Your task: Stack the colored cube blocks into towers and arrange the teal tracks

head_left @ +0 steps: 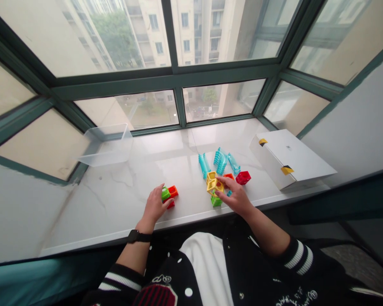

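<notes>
My left hand (pixel 153 205) curls around a green toy block (pixel 165 194) on the white sill, thumb on the near side. An orange-red block (pixel 172 191) and a red block (pixel 170 204) sit against the green one; whether they are joined is unclear. Farther right, my right hand (pixel 238 198) pinches a yellow open-frame block (pixel 215 186) between thumb and fingers. Another yellow block (pixel 211 175) is directly behind it, and a green block (pixel 216 200) lies in front. Partly covered by my fingers is an orange block (pixel 229 176). A red block (pixel 243 177) rests beyond that hand.
Behind the blocks lie translucent blue pieces: a straight one (pixel 204 165), a curved one (pixel 220 160) and a narrow one (pixel 233 163). A clear plastic bin (pixel 110 148) stands back left. At the right is a white box (pixel 293 155). Windows border the sill (pixel 115 212).
</notes>
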Demonstrator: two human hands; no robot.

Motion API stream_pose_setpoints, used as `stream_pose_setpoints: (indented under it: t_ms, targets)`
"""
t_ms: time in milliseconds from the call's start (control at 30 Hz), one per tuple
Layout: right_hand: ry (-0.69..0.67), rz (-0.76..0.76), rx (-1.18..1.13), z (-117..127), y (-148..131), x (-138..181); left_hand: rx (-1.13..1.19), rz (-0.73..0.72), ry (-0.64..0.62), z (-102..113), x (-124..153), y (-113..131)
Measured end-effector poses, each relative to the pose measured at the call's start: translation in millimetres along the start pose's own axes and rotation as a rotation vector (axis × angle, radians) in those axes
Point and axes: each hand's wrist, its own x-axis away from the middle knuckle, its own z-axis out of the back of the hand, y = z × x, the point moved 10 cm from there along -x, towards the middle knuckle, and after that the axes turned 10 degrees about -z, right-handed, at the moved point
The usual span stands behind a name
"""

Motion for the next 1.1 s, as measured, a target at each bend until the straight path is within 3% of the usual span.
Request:
stream_pose_setpoints:
  t_ms: [167, 300, 433, 533, 700, 800, 967, 1100]
  targets:
    - [-0.079, -0.194, -0.318, -13, 29, -3, 0.128, 0.013, 0.010, -9, 8, 4]
    - [-0.158, -0.243, -0.503, -22, 32, -3, 0.186, -0.001, 0.002, -15, 5, 19]
    - [-0.175, -0.222, -0.440, -20, 29, 0, 0.173, 0.036, 0.076, 5, -2, 41]
    - [-0.158, -0.181, -0.335, -18, 24, 1, 0.287, -0.019, 0.107, 25, -12, 79]
    - [-0.124, -0.083, -0.201, -19, 0, -2, 0.671, -0.153, -0.036, 26, -35, 158]
    - [-0.163, -0.056, -0.187, -23, -11, -4, 0.811, -0.216, -0.116, 22, -45, 193]
    - [-0.249, -0.069, -0.189, -30, -10, -3, 0.790, -0.326, -0.116, 26, -54, 220]
    - [-0.290, -0.101, -0.167, -35, -5, -2, 0.816, -0.327, -0.067, 23, -57, 220]
